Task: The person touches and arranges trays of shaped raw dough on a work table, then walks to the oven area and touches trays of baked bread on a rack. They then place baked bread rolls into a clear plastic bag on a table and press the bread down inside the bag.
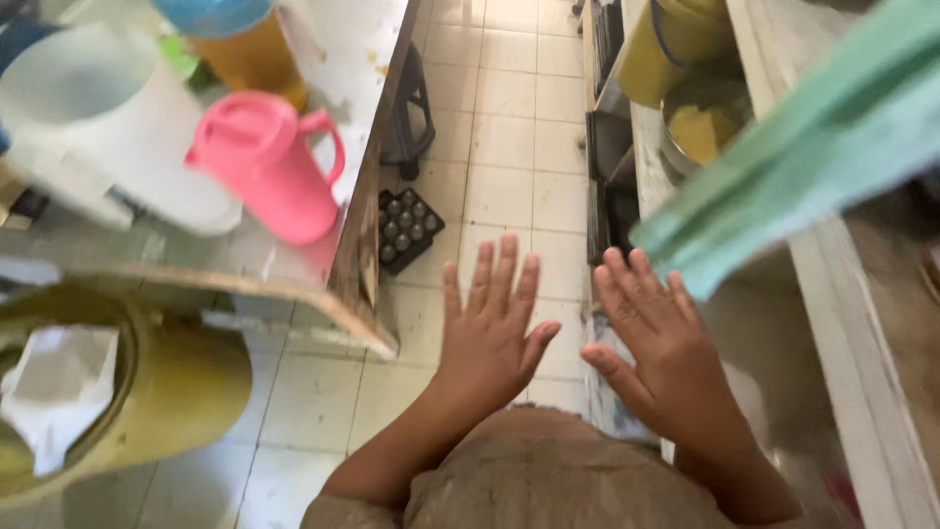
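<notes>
1. Fingers of both hands are spread flat and released, gripping nothing: the left hand (490,328) sits at centre frame with palm down over the tiled floor (509,167), and the right hand (656,348) is just beside it, thumbs nearly facing, the two apart and not touching.
2. Nearest the right hand is a green cloth (813,157) that sweeps blurred across the upper right of the frame; its lower end lies just past the right fingertips, and whether it touches them cannot be told.
3. As a judgement, hands held out open like this do best kept level and well apart from the counter edge (362,328) at left, since the left hand hovers close to its worn corner.
4. On that counter, at upper left, stand a pink lidded jug (269,167), a white translucent jug (108,127) and an amber container with a blue lid (240,39); below them at lower left is an olive bucket (166,392) with white paper in it.
5. At right, a pale shelf unit (842,323) runs down the frame, holding a metal pot (700,122) with something yellow inside and a yellow bucket (666,49) above it.
6. On the floor near centre lies a dark egg tray (408,227), with a dark stool (411,108) beyond it; the tiles are pale with dark grout lines.
</notes>
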A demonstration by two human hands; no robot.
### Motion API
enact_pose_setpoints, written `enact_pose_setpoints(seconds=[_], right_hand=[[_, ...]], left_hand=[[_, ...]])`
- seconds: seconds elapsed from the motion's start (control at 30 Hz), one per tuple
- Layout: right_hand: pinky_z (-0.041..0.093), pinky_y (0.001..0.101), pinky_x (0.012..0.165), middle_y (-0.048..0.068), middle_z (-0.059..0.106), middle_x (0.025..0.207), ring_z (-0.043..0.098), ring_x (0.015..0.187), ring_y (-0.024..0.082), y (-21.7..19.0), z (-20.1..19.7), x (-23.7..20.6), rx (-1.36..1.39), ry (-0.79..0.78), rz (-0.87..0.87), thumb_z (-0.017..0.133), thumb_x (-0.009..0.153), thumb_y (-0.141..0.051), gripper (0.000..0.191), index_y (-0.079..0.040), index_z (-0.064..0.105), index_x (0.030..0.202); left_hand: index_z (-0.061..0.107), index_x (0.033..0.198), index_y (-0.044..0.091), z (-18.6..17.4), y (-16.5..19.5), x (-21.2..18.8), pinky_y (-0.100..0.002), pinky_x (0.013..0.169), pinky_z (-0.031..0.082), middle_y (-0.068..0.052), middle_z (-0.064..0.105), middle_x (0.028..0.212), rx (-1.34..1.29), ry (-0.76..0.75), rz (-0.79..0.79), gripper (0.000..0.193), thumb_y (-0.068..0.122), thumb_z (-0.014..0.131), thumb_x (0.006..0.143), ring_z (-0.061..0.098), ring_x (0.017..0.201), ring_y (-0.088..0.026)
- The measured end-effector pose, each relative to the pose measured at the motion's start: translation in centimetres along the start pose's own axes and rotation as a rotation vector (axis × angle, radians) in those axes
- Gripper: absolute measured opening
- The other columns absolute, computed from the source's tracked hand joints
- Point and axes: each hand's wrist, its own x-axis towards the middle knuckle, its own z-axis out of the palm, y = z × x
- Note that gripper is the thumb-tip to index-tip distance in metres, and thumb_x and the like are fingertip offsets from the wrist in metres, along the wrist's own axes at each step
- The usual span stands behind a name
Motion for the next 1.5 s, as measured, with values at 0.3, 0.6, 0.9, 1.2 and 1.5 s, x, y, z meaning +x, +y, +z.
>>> enact_pose_setpoints(seconds=[0.3, 0.6, 0.9, 1.2, 1.5], right_hand=[[0.025, 0.056, 0.122, 0.019, 0.043, 0.161, 0.036, 0.153, 0.038, 14.9, 3.8, 25.4, 0.017, 0.042, -0.004, 0.057, 0.097, -0.043, 0.069, 0.001, 0.048, 0.15], [0.026, 0.055, 0.122, 0.02, 0.043, 0.161, 0.037, 0.152, 0.038, 32.9, 10.1, 48.0, 0.093, -0.018, -0.069, 0.057, 0.099, -0.043, 0.067, 0.0, 0.048, 0.15], [0.026, 0.056, 0.121, 0.02, 0.043, 0.16, 0.036, 0.151, 0.038, 49.7, 13.1, 71.0, 0.078, -0.063, -0.153, 0.057, 0.098, -0.044, 0.069, 0.0, 0.048, 0.151], [0.025, 0.057, 0.12, 0.022, 0.041, 0.161, 0.033, 0.152, 0.039, 63.9, 20.9, 94.3, 0.038, -0.091, -0.148, 0.059, 0.096, -0.045, 0.071, 0.0, 0.048, 0.15], [0.025, 0.0567, 0.12, 0.019, 0.04, 0.162, 0.033, 0.152, 0.038, 79.9, 23.7, 115.1, -0.001, -0.048, 0.042, 0.059, 0.095, -0.041, 0.069, -0.003, 0.047, 0.151]], left_hand=[[0.034, 0.162, 0.005, 4.9, -12.0, 26.2, -0.068, 0.124, 0.005, -0.021, 0.02, 0.171, -0.031, -0.009, 0.056, 0.067, 0.041, 0.047, 0.106, 0.015, 0.161, -0.039], [0.034, 0.16, 0.003, 16.4, -24.7, 48.5, -0.07, 0.122, 0.005, -0.021, 0.021, 0.171, 0.019, 0.006, -0.027, 0.067, 0.04, 0.048, 0.106, 0.015, 0.16, -0.04], [0.031, 0.161, 0.003, 22.5, -35.5, 72.2, -0.071, 0.12, 0.004, -0.022, 0.017, 0.17, 0.065, 0.024, -0.115, 0.068, 0.04, 0.047, 0.106, 0.013, 0.159, -0.04], [0.032, 0.16, 0.003, 31.3, -51.3, 95.0, -0.072, 0.121, 0.005, -0.023, 0.018, 0.17, 0.028, 0.042, -0.111, 0.068, 0.039, 0.048, 0.105, 0.013, 0.159, -0.041], [0.031, 0.161, 0.002, 37.8, -62.8, 121.8, -0.072, 0.122, 0.007, -0.023, 0.02, 0.17, -0.012, 0.003, 0.035, 0.068, 0.039, 0.049, 0.106, 0.016, 0.16, -0.042]])
